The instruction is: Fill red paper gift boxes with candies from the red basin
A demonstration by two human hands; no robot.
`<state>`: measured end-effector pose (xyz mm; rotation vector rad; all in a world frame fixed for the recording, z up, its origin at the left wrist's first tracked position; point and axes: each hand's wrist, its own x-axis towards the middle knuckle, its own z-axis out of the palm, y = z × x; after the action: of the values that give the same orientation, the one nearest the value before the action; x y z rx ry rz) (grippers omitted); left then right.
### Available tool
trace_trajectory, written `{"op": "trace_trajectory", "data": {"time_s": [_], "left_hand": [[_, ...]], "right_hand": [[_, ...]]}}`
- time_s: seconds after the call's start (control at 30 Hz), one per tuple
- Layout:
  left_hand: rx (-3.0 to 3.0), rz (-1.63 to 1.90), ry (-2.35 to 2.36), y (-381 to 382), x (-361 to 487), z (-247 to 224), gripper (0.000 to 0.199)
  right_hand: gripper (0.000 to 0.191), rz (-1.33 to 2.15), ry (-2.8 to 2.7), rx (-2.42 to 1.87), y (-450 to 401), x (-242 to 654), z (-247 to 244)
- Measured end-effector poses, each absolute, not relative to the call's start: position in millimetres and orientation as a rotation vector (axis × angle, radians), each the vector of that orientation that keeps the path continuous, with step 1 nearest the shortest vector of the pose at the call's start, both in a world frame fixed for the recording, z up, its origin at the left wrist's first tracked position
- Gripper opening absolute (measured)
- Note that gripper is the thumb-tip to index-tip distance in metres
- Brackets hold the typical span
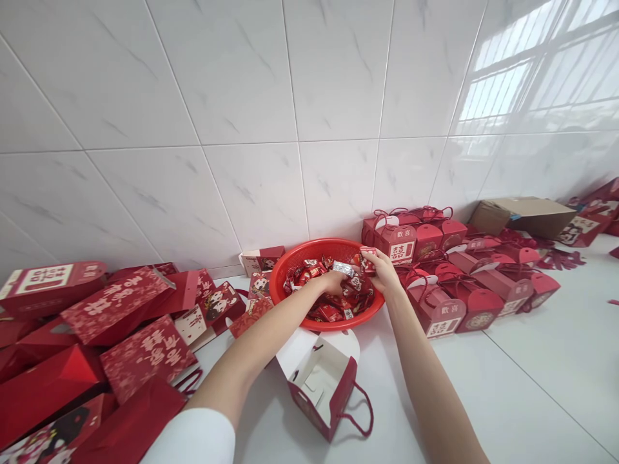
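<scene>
A red plastic basket stands near the wall with many red-wrapped sweets inside. My left hand reaches into it, its fingers closed among the sweets beside a silvery packet; what they grip is hard to make out. At the basket's right rim my right hand holds a small red packet between thumb and fingers. Below the basket, between my forearms, a red gift box lies open, its white inside showing nothing in it and its cord handle out to the right.
Red boxes and bags are heaped on the left. Closed red gift boxes stand in rows on the right, with a brown cardboard box behind them. A tiled wall rises behind the basket.
</scene>
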<state>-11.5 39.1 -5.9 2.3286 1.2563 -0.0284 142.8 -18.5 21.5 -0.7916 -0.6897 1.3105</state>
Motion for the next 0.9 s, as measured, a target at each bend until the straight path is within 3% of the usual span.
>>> {"op": "trace_trajectory", "data": {"time_s": [0.17,0.3,0.7,0.9], "left_hand": [[2.340,0.012,1.242,34,-8,-3,0.028],[2.272,0.172,1.234,35,-15,8,0.027],[1.876,0.610,1.173,39,-18,19,0.034],[1.714,0.687,1.057,31,-13,37,0.049]], "right_hand": [[0.021,1.314,-0.697,-0.809,-20,143,24],[0.019,1.308,-0.719,-0.812,-20,143,25],[0.024,1.280,-0.775,-0.829,-19,143,24],[0.029,1.264,-0.805,-0.839,-22,140,28]]}}
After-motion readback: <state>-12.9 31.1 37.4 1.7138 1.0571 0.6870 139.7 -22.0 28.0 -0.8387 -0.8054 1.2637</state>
